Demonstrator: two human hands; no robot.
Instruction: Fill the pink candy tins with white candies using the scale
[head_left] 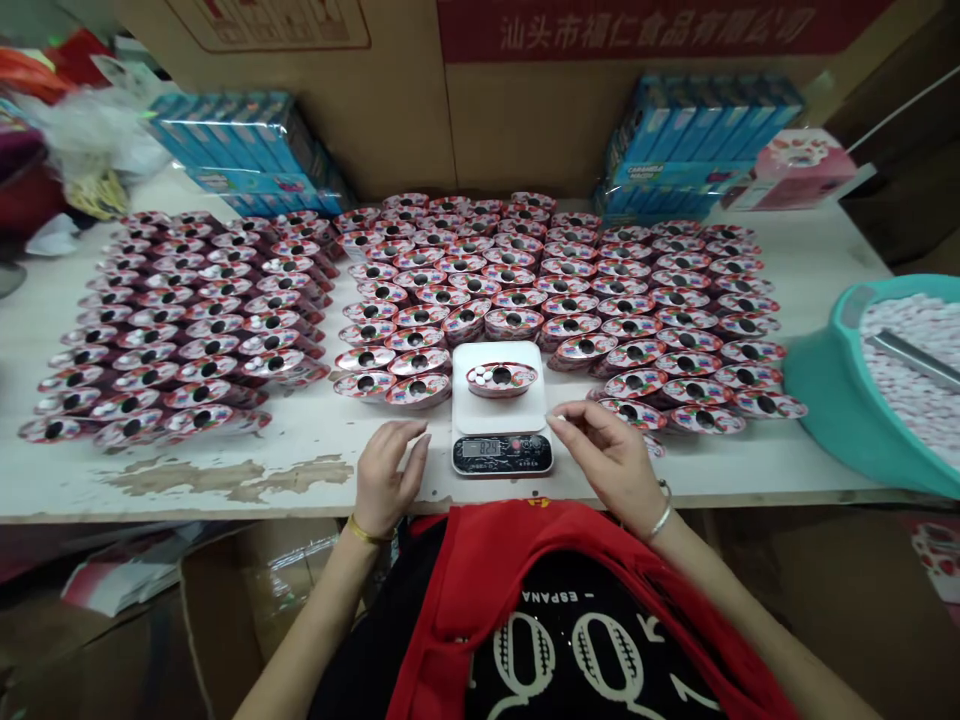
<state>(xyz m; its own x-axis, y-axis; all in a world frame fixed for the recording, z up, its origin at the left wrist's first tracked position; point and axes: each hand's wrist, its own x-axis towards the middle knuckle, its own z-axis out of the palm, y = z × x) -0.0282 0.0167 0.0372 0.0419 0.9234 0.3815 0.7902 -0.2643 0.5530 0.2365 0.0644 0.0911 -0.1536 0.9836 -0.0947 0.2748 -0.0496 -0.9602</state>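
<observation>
A small white digital scale [501, 455] sits at the table's front edge, its display lit. On its platform stands one red and white oval container [516, 380] with a dark hole in its top and several white tablets at the left of the hole. My left hand [391, 475] is left of the scale, thumb and fingers apart, holding nothing. At the scale's right edge is my right hand [606, 455], thumb and forefinger pinched together. Something small and white shows at its fingertips, too small to make out.
Rows of similar oval containers [214, 325] cover the table on both sides and behind the scale. A teal basin [832, 385] of white tablets with a metal scoop [915, 358] stands right. Blue boxes [240, 150] and a large cardboard box [525, 125] are behind.
</observation>
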